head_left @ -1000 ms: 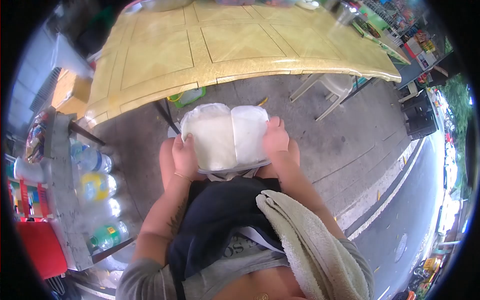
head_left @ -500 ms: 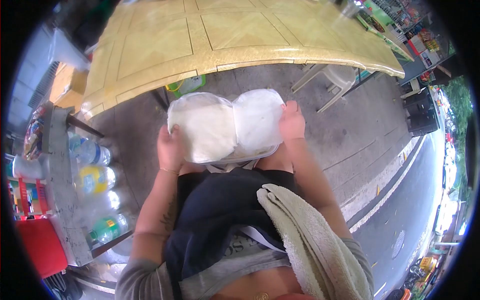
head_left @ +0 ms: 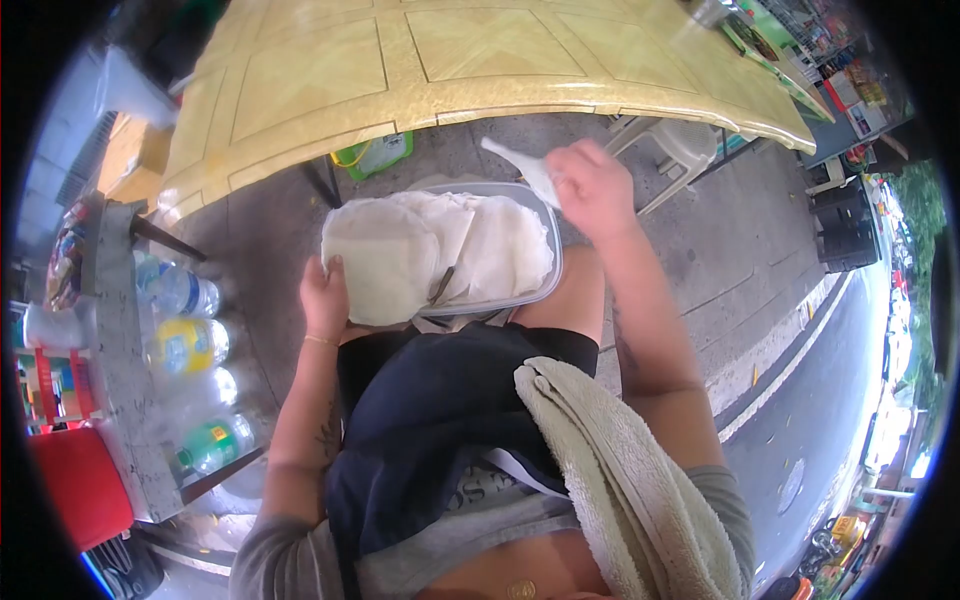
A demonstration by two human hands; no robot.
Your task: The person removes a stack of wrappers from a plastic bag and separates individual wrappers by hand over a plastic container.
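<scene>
On my lap rests a clear plastic container with thin, pale, wrapper-like sheets inside. A stack of similar rounded, off-white sheets lies over its left side, and my left hand grips that stack by its left edge, thumb on top. Raised beyond the container's right end, my right hand is closed on a thin white sheet, which trails out to the left. A narrow dark object shows between the stack and the sheets; its kind is unclear.
Ahead stands a table with a glossy yellow cover. A green bin and a pale plastic chair are beneath it. Bottles line the left beside a grey bench. A towel hangs over my shoulder.
My right hand has moved up and away from the container with a white sheet, uncovering more sheets and the container's right side. My left hand has shifted slightly left with the stack.
</scene>
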